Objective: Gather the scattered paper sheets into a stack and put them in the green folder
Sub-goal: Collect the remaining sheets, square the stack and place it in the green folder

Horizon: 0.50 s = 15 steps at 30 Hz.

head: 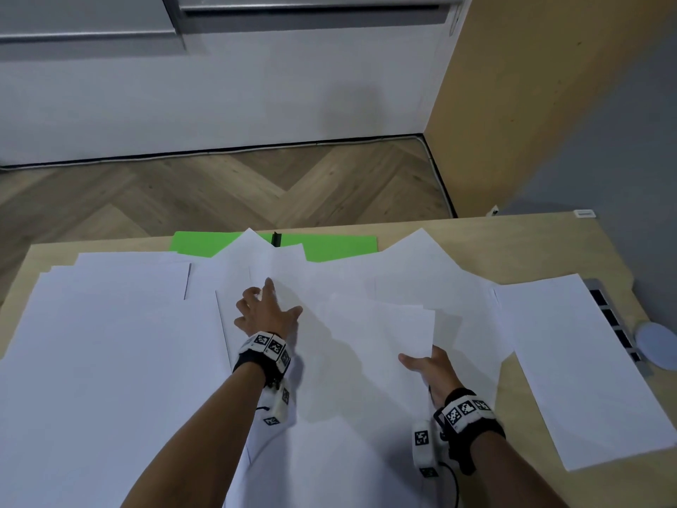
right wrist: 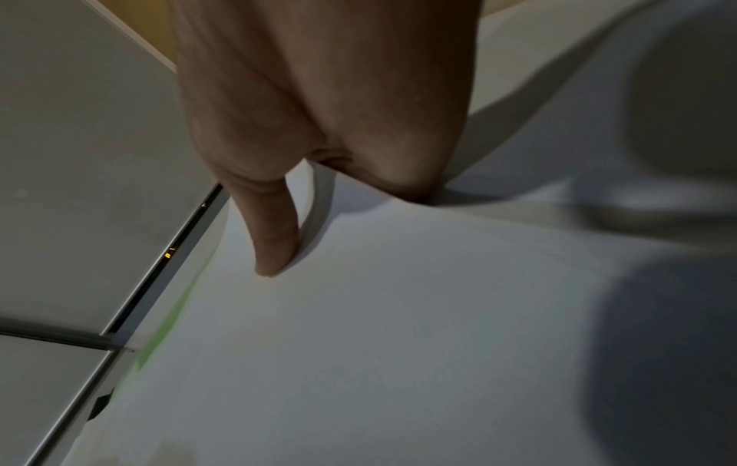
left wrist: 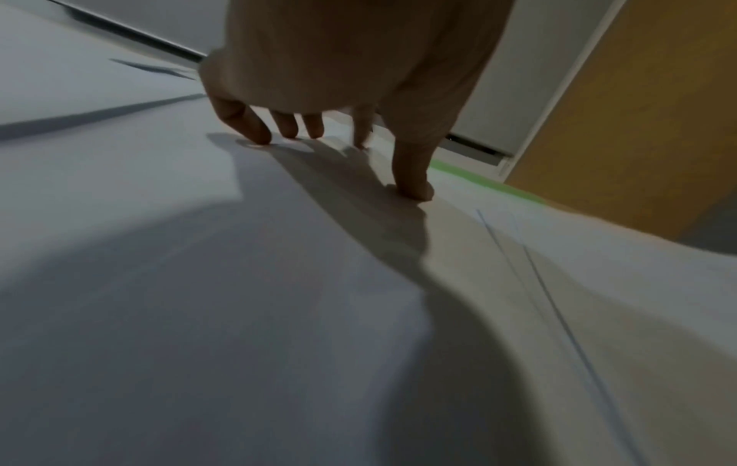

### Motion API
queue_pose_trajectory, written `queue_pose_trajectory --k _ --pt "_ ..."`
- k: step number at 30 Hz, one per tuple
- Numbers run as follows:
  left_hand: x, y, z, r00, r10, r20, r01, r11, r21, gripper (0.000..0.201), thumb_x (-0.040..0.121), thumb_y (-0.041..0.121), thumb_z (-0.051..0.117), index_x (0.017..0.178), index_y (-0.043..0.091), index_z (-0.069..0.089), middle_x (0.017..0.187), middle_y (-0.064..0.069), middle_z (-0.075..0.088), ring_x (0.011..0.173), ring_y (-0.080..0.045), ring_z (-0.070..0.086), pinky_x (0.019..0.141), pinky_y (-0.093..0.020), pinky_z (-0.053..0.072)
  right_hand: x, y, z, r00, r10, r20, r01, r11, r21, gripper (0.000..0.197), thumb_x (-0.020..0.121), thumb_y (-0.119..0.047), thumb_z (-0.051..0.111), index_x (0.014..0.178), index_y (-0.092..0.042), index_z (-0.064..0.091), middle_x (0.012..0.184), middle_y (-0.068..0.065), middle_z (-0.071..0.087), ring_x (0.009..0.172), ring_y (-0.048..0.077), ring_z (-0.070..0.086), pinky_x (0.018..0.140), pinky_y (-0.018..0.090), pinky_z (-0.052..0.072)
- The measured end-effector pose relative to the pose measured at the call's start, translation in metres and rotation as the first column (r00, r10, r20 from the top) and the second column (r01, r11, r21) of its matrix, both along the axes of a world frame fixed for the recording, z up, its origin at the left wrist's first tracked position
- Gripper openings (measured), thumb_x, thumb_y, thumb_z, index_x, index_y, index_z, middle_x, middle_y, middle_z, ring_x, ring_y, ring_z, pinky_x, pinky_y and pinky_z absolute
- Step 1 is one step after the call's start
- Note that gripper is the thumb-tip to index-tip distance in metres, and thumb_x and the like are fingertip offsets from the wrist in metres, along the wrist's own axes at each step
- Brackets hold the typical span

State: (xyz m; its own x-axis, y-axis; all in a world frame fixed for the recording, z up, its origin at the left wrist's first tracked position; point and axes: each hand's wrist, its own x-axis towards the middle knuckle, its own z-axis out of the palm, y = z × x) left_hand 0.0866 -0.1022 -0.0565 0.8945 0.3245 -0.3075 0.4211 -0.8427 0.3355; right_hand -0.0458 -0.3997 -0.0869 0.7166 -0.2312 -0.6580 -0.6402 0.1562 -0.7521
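Many white paper sheets (head: 121, 342) lie scattered and overlapping across the wooden table (head: 531, 247). The green folder (head: 337, 245) lies at the far edge, partly covered by sheets; slivers of it show in the wrist views (left wrist: 490, 187) (right wrist: 171, 318). My left hand (head: 263, 306) is spread on the middle sheets, and its fingertips (left wrist: 259, 138) press down on the paper. My right hand (head: 425, 364) pinches the near edge of a lifted sheet (head: 377, 335), with the thumb (right wrist: 275, 252) on top and the fingers hidden underneath.
A separate sheet (head: 579, 361) lies at the right side of the table. Beyond it, a grey socket strip (head: 615, 324) and a round white disc (head: 655, 346) sit at the right edge. A black clip (head: 276, 239) stands on the folder. Floor lies past the far edge.
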Motion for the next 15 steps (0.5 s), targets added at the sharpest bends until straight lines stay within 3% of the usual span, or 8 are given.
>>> queue_pose_trajectory --k 3,9,13,15 --pt "-0.005 -0.001 -0.005 0.994 -0.103 0.023 0.101 0.993 0.057 0.059 0.08 0.052 0.068 0.133 0.04 0.045 0.147 -0.002 0.026 0.133 -0.029 0.023 0.1 -0.049 0.029 0.0 0.0 -0.001 1.0 -0.002 -0.001 0.002 1.0 0.0 0.033 0.081 -0.003 0.079 0.112 -0.011 0.073 0.106 0.004 0.078 0.103 0.026 0.073 0.101 0.049 0.052" --pt "-0.004 0.002 -0.005 0.991 -0.085 0.108 0.088 0.996 -0.02 0.042 0.079 0.041 0.073 0.12 0.036 0.066 0.144 0.002 0.033 0.135 -0.025 0.023 0.104 -0.045 0.026 0.0 0.001 -0.001 1.0 -0.016 -0.002 0.016 1.0 -0.006 0.032 0.081 -0.001 0.079 0.111 -0.009 0.073 0.106 0.005 0.078 0.103 0.027 0.073 0.101 0.049 0.052" --pt "-0.015 -0.006 -0.004 0.958 -0.244 0.149 0.234 0.969 0.084 0.033 0.085 0.031 0.067 0.117 0.033 0.067 0.156 -0.008 0.026 0.147 -0.032 0.012 0.109 -0.05 0.021 0.001 0.001 -0.002 1.0 -0.012 0.001 0.012 1.0 -0.002 0.033 0.081 0.0 0.079 0.111 -0.01 0.073 0.107 0.005 0.077 0.104 0.027 0.072 0.102 0.049 0.052" --pt "-0.023 -0.01 -0.003 0.921 -0.317 0.226 0.303 0.948 0.094 0.031 0.08 0.027 0.07 0.111 0.033 0.07 0.153 -0.014 0.033 0.145 -0.037 0.02 0.106 -0.053 0.024 0.001 0.0 -0.002 1.0 -0.006 -0.002 0.006 1.0 0.0 0.033 0.081 -0.001 0.079 0.112 -0.01 0.073 0.107 0.005 0.077 0.105 0.027 0.072 0.102 0.049 0.051"
